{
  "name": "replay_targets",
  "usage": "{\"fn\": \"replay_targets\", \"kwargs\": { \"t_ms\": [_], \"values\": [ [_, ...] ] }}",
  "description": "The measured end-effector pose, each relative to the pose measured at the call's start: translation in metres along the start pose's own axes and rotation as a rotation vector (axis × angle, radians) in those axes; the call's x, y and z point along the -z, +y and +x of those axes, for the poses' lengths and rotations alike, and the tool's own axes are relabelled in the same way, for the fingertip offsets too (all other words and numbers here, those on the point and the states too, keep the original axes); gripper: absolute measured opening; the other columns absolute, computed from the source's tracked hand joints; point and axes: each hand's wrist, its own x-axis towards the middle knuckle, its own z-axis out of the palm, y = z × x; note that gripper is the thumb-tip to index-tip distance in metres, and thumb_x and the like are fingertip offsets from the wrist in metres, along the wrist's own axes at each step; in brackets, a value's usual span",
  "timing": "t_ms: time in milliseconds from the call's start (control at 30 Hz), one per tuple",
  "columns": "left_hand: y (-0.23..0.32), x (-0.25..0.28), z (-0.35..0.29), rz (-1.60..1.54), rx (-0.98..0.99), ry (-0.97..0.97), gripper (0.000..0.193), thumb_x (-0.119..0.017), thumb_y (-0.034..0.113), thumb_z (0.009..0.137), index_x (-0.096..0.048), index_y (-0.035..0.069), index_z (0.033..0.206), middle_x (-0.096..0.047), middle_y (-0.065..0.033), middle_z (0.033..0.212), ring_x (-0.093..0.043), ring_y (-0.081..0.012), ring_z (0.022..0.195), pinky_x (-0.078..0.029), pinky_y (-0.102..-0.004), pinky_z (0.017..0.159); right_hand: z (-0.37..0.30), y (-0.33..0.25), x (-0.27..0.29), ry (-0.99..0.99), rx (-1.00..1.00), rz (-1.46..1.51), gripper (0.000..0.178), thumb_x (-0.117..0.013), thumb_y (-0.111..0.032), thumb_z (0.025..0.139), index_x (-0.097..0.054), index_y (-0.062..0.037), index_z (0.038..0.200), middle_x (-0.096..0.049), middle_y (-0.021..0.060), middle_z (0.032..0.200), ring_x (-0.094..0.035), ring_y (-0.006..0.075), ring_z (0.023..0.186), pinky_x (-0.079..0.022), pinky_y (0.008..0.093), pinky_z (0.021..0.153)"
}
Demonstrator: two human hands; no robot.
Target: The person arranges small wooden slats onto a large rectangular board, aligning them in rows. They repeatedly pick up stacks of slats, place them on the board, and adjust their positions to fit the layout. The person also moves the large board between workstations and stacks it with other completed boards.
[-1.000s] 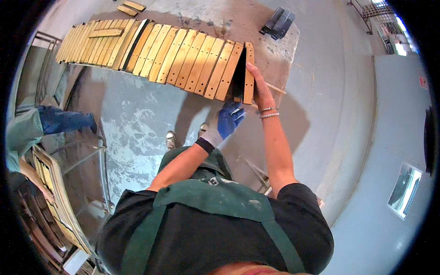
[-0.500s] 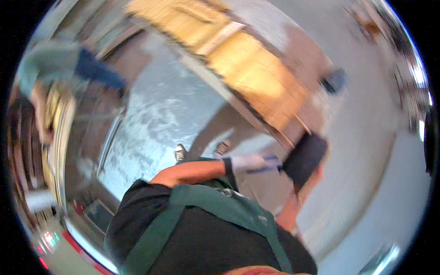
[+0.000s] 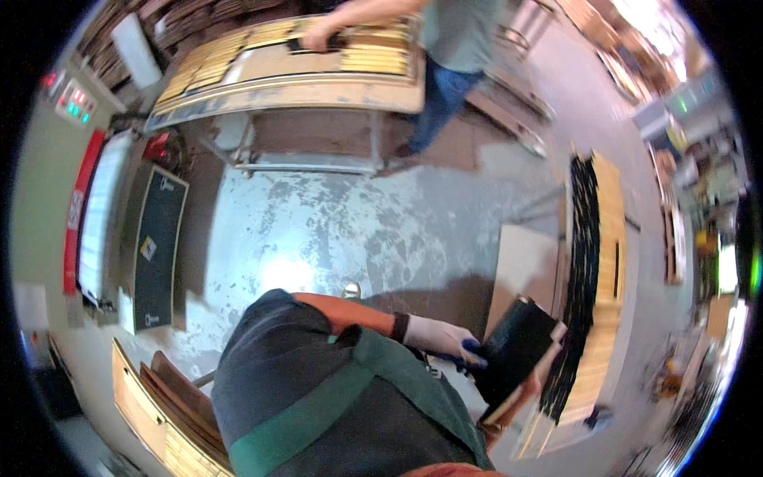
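Observation:
My left hand [image 3: 445,340], in a white glove with blue fingertips, is closed on the near-left edge of a black rectangular board [image 3: 513,350]. The board is held tilted in front of my body, a little to the right. A thin pale edge runs along its right side, and whether it is one board or several stacked is unclear. My right hand [image 3: 548,350] grips the far side of the board, mostly hidden behind it, with the forearm coming from below. Just beyond lies a long row of wooden pieces [image 3: 609,238] with black edges.
A co-worker in jeans [image 3: 445,95] reaches over a table [image 3: 318,99] holding yellow wooden slats. At left stand a red and white machine [image 3: 95,215] and a dark panel [image 3: 161,246]. Wooden boards [image 3: 163,421] lean at lower left. A pallet truck [image 3: 509,119] sits far right.
My view has swung left, so the co-worker's table now lies ahead and the wooden row to my right. The black board stays in my hands, now closer to my body.

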Motion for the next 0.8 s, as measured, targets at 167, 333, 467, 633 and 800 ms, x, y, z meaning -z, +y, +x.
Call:
{"fn": "replay_targets", "kwargs": {
  "t_ms": [167,333,467,633,800],
  "values": [
    [0.034,0.083,-0.185,0.028,-0.076,0.646,0.044,-0.063,0.043,0.104,-0.072,0.002,0.116,-0.072,-0.0019,0.101,-0.062,-0.0091,0.082,-0.051,-0.0281,0.074,0.062,0.003,-0.266,-0.665,-0.168,-0.126,0.072,-0.052,-0.053,0.099,-0.048,0.0006,0.146,-0.065,0.0184,0.131,-0.067,0.0293,0.114,-0.057,0.0425,0.096],
    [0.047,0.137,-0.301,-0.396,-0.430,1.033,0.043,-0.061,0.033,0.106,-0.062,-0.004,0.130,-0.072,-0.0054,0.110,-0.065,-0.0110,0.084,-0.056,-0.0271,0.077,0.145,0.065,-0.455,-1.051,-0.516,-0.253,0.064,-0.055,-0.049,0.099,-0.056,0.0018,0.138,-0.071,0.0175,0.118,-0.074,0.0261,0.094,-0.064,0.0398,0.081],
    [0.060,0.212,-0.386,-0.001,-0.198,1.453,0.044,-0.061,0.037,0.106,-0.068,-0.004,0.119,-0.071,-0.0026,0.096,-0.062,-0.0091,0.081,-0.054,-0.0297,0.074,0.176,0.104,-0.615,-1.336,-0.623,-0.309,0.062,-0.058,-0.047,0.099,-0.057,0.0005,0.138,-0.072,0.0171,0.118,-0.075,0.0230,0.095,-0.065,0.0364,0.079],
    [0.117,0.265,-0.475,0.111,-0.513,1.712,0.056,-0.052,0.049,0.107,-0.072,-0.003,0.098,-0.068,-0.0055,0.078,-0.058,-0.0107,0.072,-0.050,-0.0295,0.070,0.183,0.129,-0.793,-1.514,-0.629,-0.461,0.054,-0.057,-0.047,0.100,-0.065,-0.0025,0.130,-0.075,0.0108,0.109,-0.075,0.0180,0.085,-0.064,0.0308,0.073],
    [0.145,0.357,-0.555,0.054,-0.348,1.730,0.065,-0.044,0.054,0.109,-0.071,-0.004,0.101,-0.073,-0.0098,0.086,-0.066,-0.0141,0.076,-0.054,-0.0307,0.075,0.206,0.140,-0.944,-1.622,-0.721,-0.719,0.050,-0.062,-0.048,0.099,-0.070,-0.0063,0.125,-0.076,0.0034,0.108,-0.072,0.0125,0.092,-0.060,0.0289,0.083]
  ]
}}
